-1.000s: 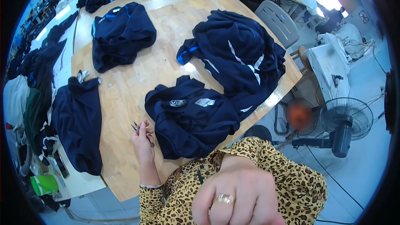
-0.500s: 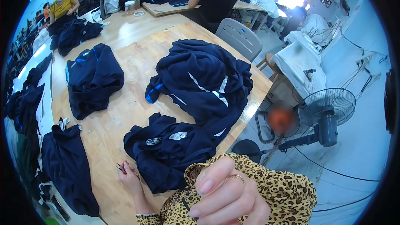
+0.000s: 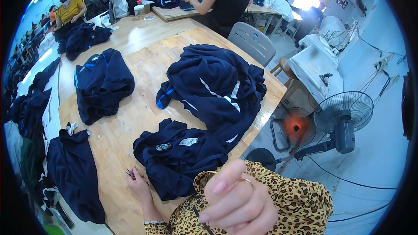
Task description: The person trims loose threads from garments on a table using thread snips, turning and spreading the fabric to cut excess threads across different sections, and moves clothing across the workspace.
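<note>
My left hand point(image 3: 140, 187) rests on the wooden table point(image 3: 119, 148), its fingers closed round a small, dark, pointed tool point(image 3: 130, 174) whose kind is too small to tell. Just right of it lies a crumpled navy garment point(image 3: 174, 169) with a pale printed emblem and a whitish label patch. My right hand point(image 3: 241, 202), with a ring on one finger, is raised close to the camera over my leopard-print clothing. Its fingers are curled in; what they hold, if anything, is hidden. Beyond, a larger heap of navy garments with white stripes point(image 3: 209, 82) adjoins the near garment.
More navy garments lie at left: a folded one point(image 3: 104, 82) and one along the table edge point(image 3: 74, 174). A grey chair point(image 3: 251, 43) stands beyond the table. A standing fan point(image 3: 344, 113) is at right, with cables on the floor. Other people work at the back.
The whole view has shifted slightly, so table and garments sit a little further right. A person in black at the back has reached an arm outward. My hands keep nearly the same pose.
</note>
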A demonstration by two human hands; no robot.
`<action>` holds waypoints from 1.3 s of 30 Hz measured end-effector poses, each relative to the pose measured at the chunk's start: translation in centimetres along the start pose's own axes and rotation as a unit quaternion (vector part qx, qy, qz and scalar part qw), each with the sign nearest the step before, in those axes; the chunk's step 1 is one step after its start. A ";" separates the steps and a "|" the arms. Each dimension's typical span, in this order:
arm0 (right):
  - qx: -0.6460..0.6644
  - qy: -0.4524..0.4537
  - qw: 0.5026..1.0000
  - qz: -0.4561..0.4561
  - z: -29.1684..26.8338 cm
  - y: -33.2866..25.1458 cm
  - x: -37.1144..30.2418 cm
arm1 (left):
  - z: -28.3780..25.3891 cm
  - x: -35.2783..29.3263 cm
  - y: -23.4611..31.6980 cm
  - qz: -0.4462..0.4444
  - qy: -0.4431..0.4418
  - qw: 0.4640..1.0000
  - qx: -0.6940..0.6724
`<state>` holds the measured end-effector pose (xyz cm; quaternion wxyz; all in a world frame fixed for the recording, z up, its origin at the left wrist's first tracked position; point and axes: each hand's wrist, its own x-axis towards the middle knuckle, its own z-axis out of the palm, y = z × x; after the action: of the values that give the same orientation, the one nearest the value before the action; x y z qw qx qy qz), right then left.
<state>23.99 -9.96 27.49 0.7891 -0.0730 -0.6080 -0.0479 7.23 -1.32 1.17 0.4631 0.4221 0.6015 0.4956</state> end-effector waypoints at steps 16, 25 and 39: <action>0.193 -0.399 0.778 0.446 9.1 -0.7 -15.1 | -4.9 16.0 -0.9 0.257 0.097 0.836 0.475; 0.124 -0.499 0.685 0.516 8.5 0.2 -13.6 | -6.8 16.2 -0.4 0.242 0.160 0.758 0.584; 0.107 -0.443 0.771 0.445 9.9 0.9 -14.4 | -6.4 16.3 0.0 0.219 0.173 0.780 0.561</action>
<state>11.04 -7.51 15.96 0.3679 -0.2634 -0.7909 0.4120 -2.56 13.09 -0.62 -0.0881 0.6343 0.7348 0.2235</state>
